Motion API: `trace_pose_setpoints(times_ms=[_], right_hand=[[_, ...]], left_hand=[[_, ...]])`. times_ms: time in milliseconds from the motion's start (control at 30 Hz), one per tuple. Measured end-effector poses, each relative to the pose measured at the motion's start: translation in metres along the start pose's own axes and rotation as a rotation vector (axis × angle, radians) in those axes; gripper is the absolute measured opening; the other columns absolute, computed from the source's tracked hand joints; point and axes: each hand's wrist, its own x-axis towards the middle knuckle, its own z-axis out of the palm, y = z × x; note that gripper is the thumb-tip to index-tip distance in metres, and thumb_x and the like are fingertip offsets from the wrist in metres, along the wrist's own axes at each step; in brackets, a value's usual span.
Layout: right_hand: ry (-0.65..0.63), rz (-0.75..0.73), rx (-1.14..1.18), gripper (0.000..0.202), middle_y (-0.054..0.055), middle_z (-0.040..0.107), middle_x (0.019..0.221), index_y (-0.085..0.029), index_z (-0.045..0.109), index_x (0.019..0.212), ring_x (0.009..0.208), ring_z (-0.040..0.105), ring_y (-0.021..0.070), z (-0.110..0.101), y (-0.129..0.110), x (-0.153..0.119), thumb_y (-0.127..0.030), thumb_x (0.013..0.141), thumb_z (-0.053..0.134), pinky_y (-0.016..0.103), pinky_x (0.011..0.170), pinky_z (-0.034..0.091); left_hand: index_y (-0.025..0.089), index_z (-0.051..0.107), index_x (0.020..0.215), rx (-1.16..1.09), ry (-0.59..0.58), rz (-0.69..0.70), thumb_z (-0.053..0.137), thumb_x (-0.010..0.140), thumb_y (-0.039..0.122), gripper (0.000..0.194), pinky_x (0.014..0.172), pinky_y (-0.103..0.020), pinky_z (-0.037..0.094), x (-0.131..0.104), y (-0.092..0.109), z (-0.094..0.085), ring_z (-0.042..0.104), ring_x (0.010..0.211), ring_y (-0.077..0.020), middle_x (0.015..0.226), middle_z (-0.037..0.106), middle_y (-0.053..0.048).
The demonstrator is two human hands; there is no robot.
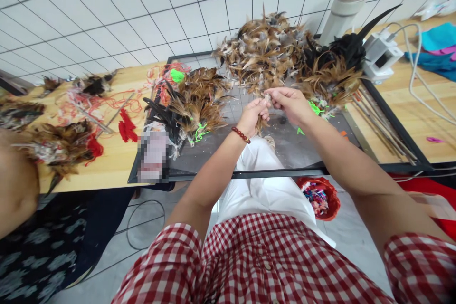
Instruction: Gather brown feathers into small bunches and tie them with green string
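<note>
Over the middle of a black-framed glass panel [221, 152], my left hand [254, 111] is closed round a brown feather [262, 126], which hangs below the fingers. My right hand [287, 101] pinches at the pale upper end of the feather, its fingertips touching those of the left. Whether more than one feather is held I cannot tell. Just beyond both hands rises a big heap of brown feathers [263, 52]. To the left lies a bunch of brown feathers [199, 99] with bright green ties, and to the right another bunch [331, 76] with black plumes.
A white bottle [344, 14] stands by the tiled wall, beside a white power adapter [383, 54] with cables. Thin sticks [384, 123] lie at the right. Red string [127, 126] and more feathers [67, 142] are at the left, near another person's arm [16, 180]. A red basket [329, 199] sits below.
</note>
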Motion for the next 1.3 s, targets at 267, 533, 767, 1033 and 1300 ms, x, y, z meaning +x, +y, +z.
trace_pose_setpoints(times_ms=[267,533,767,1033,1300], right_hand=[[0.128,-0.133,-0.07,0.049,-0.003,0.062,0.061,-0.02,0.07,0.069,0.059,0.054,0.0107,-0.005,0.009,0.006,-0.062,0.062,0.094,0.028,0.062,0.048],[0.532,-0.285,-0.033,0.033,-0.003,0.061,0.068,-0.025,0.069,0.079,0.06,0.051,0.0115,-0.036,0.028,0.029,-0.054,0.08,0.084,0.031,0.061,0.048],[0.411,-0.353,-0.155,0.045,-0.003,0.067,0.069,-0.024,0.074,0.081,0.063,0.061,0.0128,-0.003,0.014,0.01,-0.069,0.075,0.083,0.031,0.065,0.054],[0.228,-0.272,-0.317,0.055,0.004,0.074,0.081,-0.024,0.077,0.079,0.077,0.066,0.0203,0.018,0.007,-0.011,-0.079,0.074,0.077,0.038,0.08,0.057],[0.184,-0.275,-0.541,0.035,0.003,0.072,0.079,-0.023,0.078,0.08,0.078,0.062,0.0181,-0.013,-0.011,-0.003,-0.058,0.083,0.08,0.033,0.077,0.05]], left_hand=[[0.016,0.063,0.075,0.157,-0.008,0.053,0.058,0.103,0.021,0.029,0.056,-0.018,0.043,0.003,-0.009,-0.001,0.043,0.046,-0.0045,0.051,0.041,0.009],[0.023,0.075,0.111,0.54,0.41,0.725,0.065,0.099,0.042,0.025,0.114,-0.037,0.05,0.046,-0.013,-0.05,0.069,0.123,-0.0192,0.124,0.077,-0.008],[0.024,0.076,0.121,1.158,0.31,1.033,0.046,0.106,0.051,0.043,0.126,-0.047,0.035,0.018,-0.006,-0.036,0.058,0.136,-0.0254,0.131,0.075,-0.01],[0.025,0.079,0.102,0.954,0.148,0.688,0.065,0.095,0.025,0.015,0.117,-0.039,0.04,0.006,-0.008,-0.015,0.068,0.109,-0.0238,0.1,0.079,-0.006],[0.019,0.069,0.067,0.536,0.268,0.444,0.064,0.093,0.008,0.029,0.069,-0.021,0.042,0.01,0.0,-0.01,0.052,0.06,-0.0103,0.057,0.056,0.004]])
